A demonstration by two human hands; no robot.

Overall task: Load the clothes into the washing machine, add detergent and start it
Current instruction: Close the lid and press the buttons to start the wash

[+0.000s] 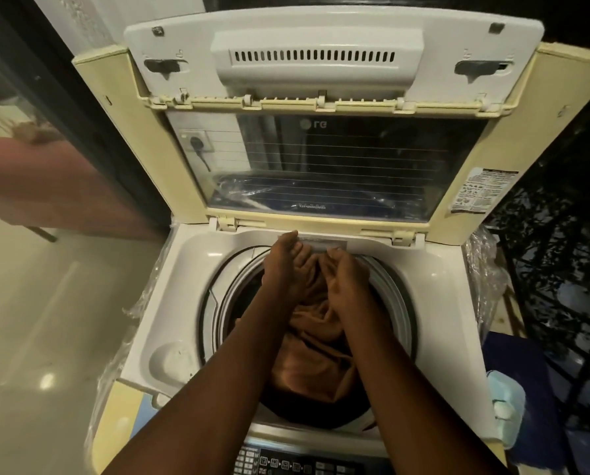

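A top-loading washing machine (183, 279) stands below me with its folding lid (321, 159) raised upright. Brown cloth (307, 358) lies bunched inside the round drum. Both my arms reach over the drum opening. My left hand (286, 265) and my right hand (346, 279) are side by side at the far side of the drum, fingers pointing away and pressed down on the brown cloth. Whether the fingers pinch the fabric or only push on it is hidden. A shallow round detergent recess (171, 361) sits in the machine's top at the near left.
The control panel (286, 466) with buttons runs along the near edge. Clear plastic wrap (485, 269) clings to the machine's sides. A pale blue item (506, 409) lies low on the right beside dark metal grillwork (560, 269). Shiny tiled floor (46, 320) spreads to the left.
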